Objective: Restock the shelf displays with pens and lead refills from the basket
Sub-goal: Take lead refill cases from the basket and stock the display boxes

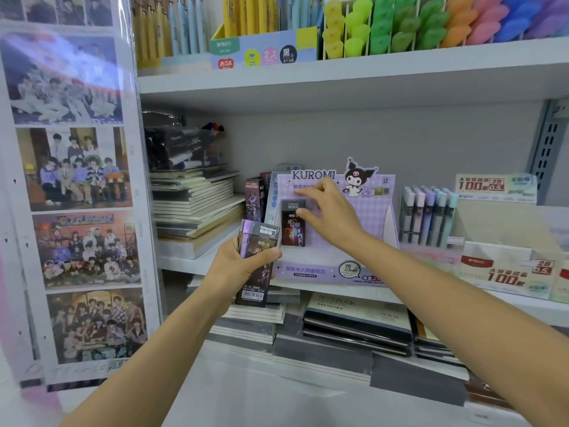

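Note:
A purple Kuromi display box (369, 211) for lead refills stands on the middle shelf. One dark lead refill case (293, 229) stands upright inside it at the left. My right hand (329, 214) pinches the top of that case between thumb and fingers. My left hand (240, 266) grips a small stack of dark and purple lead refill cases (258, 241) in front of the box's left corner. The basket is out of view.
Stacked notebooks (197, 208) lie left of the display, and pastel pens (428, 214) stand to its right beside white "100" refill boxes (505, 272). Notebooks (354, 318) fill the shelf below. Pens and highlighters line the top shelf (338, 72). A photo poster panel (70, 180) is on the left.

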A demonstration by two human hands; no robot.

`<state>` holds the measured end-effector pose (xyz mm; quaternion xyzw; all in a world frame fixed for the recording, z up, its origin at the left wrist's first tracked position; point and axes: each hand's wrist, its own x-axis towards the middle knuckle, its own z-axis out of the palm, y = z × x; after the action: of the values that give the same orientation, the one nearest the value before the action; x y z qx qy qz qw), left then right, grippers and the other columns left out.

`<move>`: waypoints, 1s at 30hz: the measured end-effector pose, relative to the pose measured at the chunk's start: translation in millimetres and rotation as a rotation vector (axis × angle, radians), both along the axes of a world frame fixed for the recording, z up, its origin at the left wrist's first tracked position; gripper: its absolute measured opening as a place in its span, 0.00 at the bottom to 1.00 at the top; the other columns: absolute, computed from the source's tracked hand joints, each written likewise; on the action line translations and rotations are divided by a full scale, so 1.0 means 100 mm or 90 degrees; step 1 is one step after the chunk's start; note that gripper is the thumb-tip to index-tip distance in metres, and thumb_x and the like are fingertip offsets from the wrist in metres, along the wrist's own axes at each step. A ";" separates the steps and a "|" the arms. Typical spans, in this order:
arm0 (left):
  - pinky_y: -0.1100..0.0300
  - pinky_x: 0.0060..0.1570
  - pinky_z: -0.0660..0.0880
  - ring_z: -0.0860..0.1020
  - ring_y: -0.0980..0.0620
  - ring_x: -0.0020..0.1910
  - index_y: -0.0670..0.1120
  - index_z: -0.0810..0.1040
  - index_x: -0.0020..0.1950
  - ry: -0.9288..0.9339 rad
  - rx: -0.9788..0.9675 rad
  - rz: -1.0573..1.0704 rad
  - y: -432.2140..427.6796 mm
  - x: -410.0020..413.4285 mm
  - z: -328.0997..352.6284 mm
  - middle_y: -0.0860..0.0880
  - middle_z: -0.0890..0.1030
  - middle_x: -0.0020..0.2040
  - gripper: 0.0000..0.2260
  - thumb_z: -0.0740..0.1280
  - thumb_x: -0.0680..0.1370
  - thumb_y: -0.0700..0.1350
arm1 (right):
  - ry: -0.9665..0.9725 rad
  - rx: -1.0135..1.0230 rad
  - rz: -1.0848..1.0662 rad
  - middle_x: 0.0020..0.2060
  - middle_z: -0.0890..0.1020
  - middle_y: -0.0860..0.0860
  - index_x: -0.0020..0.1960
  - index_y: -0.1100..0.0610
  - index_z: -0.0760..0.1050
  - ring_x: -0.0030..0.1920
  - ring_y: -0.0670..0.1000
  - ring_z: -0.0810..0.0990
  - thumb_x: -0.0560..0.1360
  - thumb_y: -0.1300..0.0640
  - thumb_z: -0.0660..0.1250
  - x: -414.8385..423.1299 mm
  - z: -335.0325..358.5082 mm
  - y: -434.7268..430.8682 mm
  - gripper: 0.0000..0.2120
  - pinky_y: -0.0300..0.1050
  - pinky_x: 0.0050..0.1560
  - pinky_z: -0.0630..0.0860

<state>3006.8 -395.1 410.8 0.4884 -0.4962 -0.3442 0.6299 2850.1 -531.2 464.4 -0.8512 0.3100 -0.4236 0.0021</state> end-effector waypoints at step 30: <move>0.56 0.34 0.81 0.85 0.46 0.38 0.42 0.81 0.55 0.145 0.021 0.056 0.07 -0.04 0.07 0.41 0.86 0.44 0.18 0.75 0.69 0.48 | -0.240 0.249 0.176 0.47 0.83 0.58 0.55 0.60 0.74 0.43 0.47 0.82 0.78 0.66 0.65 -0.34 0.14 0.20 0.07 0.38 0.39 0.81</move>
<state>3002.7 -387.6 417.5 0.4777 -0.3935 -0.3778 0.6886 2816.2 -510.9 478.6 -0.7751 0.2613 -0.5019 0.2812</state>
